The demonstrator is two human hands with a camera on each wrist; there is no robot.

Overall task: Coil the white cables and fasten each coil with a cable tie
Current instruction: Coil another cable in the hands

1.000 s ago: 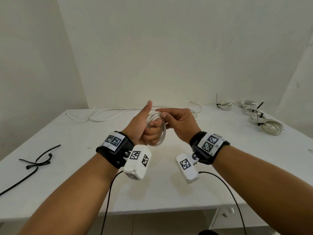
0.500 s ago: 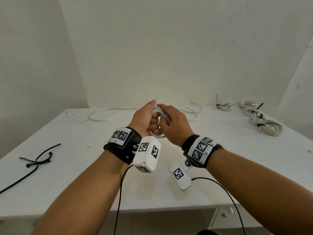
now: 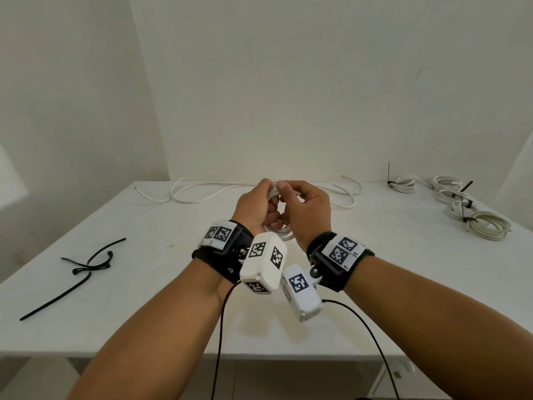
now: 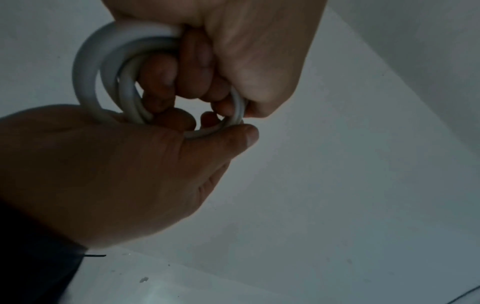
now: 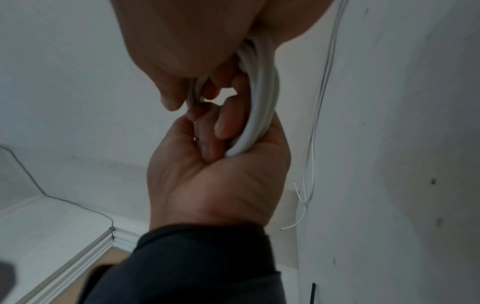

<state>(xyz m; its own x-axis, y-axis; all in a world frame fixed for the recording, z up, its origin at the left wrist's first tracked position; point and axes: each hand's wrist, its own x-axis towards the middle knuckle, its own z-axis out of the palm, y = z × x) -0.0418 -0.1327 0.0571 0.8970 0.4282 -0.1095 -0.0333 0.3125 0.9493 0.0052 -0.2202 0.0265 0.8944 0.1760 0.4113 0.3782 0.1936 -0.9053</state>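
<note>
A small coil of white cable [image 3: 282,230] is held in the air over the middle of the white table [image 3: 144,313]. My left hand [image 3: 253,206] grips it, fingers curled through the loops. In the left wrist view the coil [image 4: 88,67] runs under those fingers [image 4: 197,61]. My right hand [image 3: 308,209] pinches the coil's top between thumb and fingers; its thumb [image 4: 244,135] presses on a strand. The right wrist view shows the coil [image 5: 262,98] wedged in my left hand [image 5: 215,185], with my right hand [image 5: 182,30] above it.
Loose white cable [image 3: 202,197] lies along the table's back edge near the wall. Several tied white coils [image 3: 487,226] sit at the back right. Black cable ties [image 3: 86,267] lie at the left. Wrist camera wires hang off the front edge.
Both hands have moved away from me with the coil. My left thumb, upright a second ago, has folded down onto the coil, and my right hand has turned over its top.
</note>
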